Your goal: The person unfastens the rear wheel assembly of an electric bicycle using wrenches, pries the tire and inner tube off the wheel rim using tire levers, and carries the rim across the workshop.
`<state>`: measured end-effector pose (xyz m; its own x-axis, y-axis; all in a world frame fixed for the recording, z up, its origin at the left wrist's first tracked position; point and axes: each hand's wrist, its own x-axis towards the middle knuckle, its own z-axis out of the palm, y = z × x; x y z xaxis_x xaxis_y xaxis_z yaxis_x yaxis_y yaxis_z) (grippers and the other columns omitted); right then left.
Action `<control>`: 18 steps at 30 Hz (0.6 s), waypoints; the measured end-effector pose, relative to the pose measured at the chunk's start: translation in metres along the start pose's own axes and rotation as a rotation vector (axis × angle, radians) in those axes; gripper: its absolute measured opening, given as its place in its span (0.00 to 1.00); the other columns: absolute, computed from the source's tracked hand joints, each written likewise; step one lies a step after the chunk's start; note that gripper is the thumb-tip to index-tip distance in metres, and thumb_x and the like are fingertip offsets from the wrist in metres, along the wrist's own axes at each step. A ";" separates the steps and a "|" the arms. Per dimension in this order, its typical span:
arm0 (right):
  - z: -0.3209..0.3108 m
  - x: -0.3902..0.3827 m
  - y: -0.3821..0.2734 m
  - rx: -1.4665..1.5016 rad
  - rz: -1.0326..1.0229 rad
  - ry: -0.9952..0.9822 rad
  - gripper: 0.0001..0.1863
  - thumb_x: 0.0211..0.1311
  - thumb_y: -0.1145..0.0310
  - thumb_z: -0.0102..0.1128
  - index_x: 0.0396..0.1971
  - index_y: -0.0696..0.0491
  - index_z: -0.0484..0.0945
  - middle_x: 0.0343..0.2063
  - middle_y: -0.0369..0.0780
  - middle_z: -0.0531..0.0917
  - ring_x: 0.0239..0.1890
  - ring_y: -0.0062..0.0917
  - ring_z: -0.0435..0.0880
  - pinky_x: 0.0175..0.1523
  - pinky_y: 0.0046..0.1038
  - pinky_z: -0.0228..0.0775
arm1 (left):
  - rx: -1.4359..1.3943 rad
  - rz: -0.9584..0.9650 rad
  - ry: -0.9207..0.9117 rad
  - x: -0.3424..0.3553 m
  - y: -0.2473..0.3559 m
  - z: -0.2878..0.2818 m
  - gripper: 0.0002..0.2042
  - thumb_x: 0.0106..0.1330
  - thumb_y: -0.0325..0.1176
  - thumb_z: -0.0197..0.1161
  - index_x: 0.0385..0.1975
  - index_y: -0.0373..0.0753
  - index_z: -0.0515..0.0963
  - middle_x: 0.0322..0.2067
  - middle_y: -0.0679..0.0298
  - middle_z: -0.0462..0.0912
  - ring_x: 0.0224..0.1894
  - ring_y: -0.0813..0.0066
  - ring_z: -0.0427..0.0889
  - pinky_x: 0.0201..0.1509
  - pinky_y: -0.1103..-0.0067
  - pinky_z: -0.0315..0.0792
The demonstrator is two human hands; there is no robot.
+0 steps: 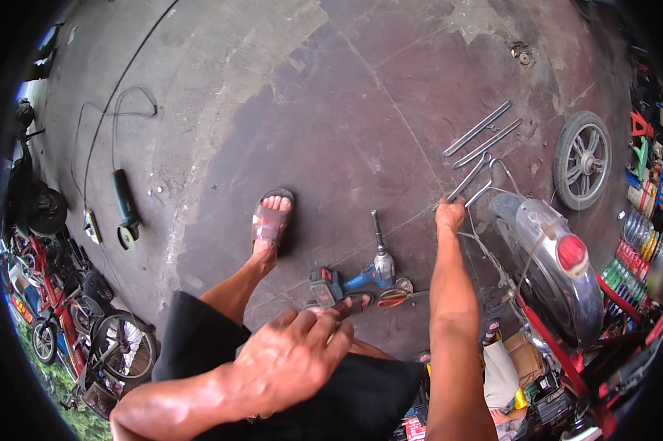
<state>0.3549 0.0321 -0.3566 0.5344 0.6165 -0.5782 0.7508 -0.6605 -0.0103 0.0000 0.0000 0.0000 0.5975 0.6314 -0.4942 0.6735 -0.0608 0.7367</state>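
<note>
My right hand (pixel 450 214), arm stretched forward, is closed round the end of a bent chrome metal rack (pixel 472 178) low over the floor. Two straight chrome tubes (pixel 478 128) lie just beyond the rack. Over my dark shorts, my left hand (pixel 296 354) is curled with its back up; its fingertips are hidden, so whatever it holds, if anything, does not show. Past that hand, a blue cordless impact wrench (pixel 368 277) with a long socket rests on the floor, beside red-handled pliers (pixel 396 295).
A chrome rear fender (pixel 545 235) with a red tail light sits on a red frame at the right. Farther out lies a spoked wheel (pixel 582 160). A corded angle grinder (pixel 126 209) is on the floor at left, near parked bikes (pixel 122 345). Bottles and parts (pixel 633 257) line the right edge.
</note>
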 end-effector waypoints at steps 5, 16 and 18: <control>-0.014 -0.009 -0.044 0.052 0.300 0.039 0.26 0.47 0.63 0.63 0.43 0.63 0.69 0.43 0.54 0.78 0.47 0.47 0.77 0.52 0.39 0.68 | 0.040 -0.010 0.036 0.041 0.008 -0.013 0.17 0.47 0.30 0.61 0.38 0.31 0.75 0.21 0.64 0.72 0.24 0.71 0.76 0.28 0.78 0.71; -0.131 -0.109 0.021 0.402 -0.360 -0.767 0.18 0.62 0.61 0.52 0.42 0.62 0.71 0.21 0.40 0.76 0.27 0.28 0.77 0.35 0.33 0.68 | 0.624 0.580 0.166 0.168 0.010 0.012 0.22 0.52 0.36 0.59 0.48 0.36 0.71 0.44 0.57 0.72 0.51 0.60 0.70 0.54 0.68 0.65; -0.164 -0.122 0.029 0.258 -0.667 -0.807 0.19 0.63 0.60 0.50 0.42 0.61 0.72 0.23 0.43 0.77 0.28 0.30 0.78 0.37 0.33 0.68 | 0.667 0.621 0.167 0.189 -0.003 0.038 0.21 0.53 0.39 0.60 0.45 0.36 0.71 0.42 0.59 0.73 0.49 0.63 0.71 0.51 0.69 0.66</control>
<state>0.3753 0.0082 -0.1526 -0.4367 0.4833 -0.7587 0.6410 -0.4245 -0.6394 0.1275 0.0898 -0.1128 0.8993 0.4372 0.0113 0.3960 -0.8250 0.4032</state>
